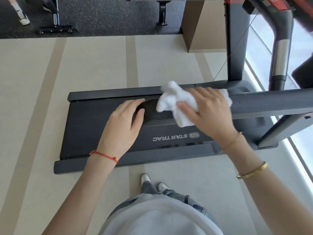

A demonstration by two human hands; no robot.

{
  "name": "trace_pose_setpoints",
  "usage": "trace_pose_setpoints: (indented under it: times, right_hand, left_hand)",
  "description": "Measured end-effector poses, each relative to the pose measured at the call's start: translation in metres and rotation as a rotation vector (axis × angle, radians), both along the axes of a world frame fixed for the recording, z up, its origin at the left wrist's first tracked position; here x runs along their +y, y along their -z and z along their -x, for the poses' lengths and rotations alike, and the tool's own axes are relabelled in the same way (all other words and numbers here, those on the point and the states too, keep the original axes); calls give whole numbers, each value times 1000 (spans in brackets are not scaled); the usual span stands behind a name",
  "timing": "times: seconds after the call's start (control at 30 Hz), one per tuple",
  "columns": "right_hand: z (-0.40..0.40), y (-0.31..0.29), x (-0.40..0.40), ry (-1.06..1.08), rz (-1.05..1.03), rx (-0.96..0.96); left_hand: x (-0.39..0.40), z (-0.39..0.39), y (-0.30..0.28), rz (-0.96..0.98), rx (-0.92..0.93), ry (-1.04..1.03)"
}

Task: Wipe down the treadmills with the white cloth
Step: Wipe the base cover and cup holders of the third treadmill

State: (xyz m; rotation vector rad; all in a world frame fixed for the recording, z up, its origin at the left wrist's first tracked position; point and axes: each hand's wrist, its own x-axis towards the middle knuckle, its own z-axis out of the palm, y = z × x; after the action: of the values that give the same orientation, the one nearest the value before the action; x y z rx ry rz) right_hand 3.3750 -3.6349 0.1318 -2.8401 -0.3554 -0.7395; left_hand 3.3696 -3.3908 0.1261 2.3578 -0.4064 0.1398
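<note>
A dark treadmill (101,119) stands on pale striped floor (42,82) beside a bright window (303,92) — black gym matting (101,16) lies beyond. The right hand (210,111) has its grip round the white cloth (174,100) on the handrail (271,102); the left hand (125,122) rests beside it, fingers loosely straight.

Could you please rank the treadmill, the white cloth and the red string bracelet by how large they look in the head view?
1. treadmill, widest by far.
2. white cloth, bunched under the right hand.
3. red string bracelet on the left wrist, smallest.
</note>
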Motion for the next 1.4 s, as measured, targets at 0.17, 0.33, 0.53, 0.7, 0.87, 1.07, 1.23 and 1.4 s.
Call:
trace_pose_setpoints:
  times: [0.17,0.33,0.53,0.7,0.87,1.07,1.23,1.4]
  right_hand:
    - [-11,-2,16,146,-29,-36]
    - [0,13,47,-11,23,-90]
    - [5,6,-11,114,-38,-84]
    - [4,10,30,116,-57,-70]
    - [8,13,33,-71,30,-93]
    - [-1,7,-8,251,-84,-148]
    - [6,20,38,189,-108,-143]
    - [12,16,20,-28,-23,-107]
  left_hand:
    - [-3,0,2,-4,-15,-16]
    - [-3,1,6,17,-13,-40]
    - [-5,2,4,11,-17,-38]
    - [-6,2,4,7,-18,-40]
    - [-4,1,4,18,5,-37]
    - [-5,3,4,8,-4,-58]
    - [-8,4,4,23,-9,-65]
    - [-7,3,4,21,-2,-61]
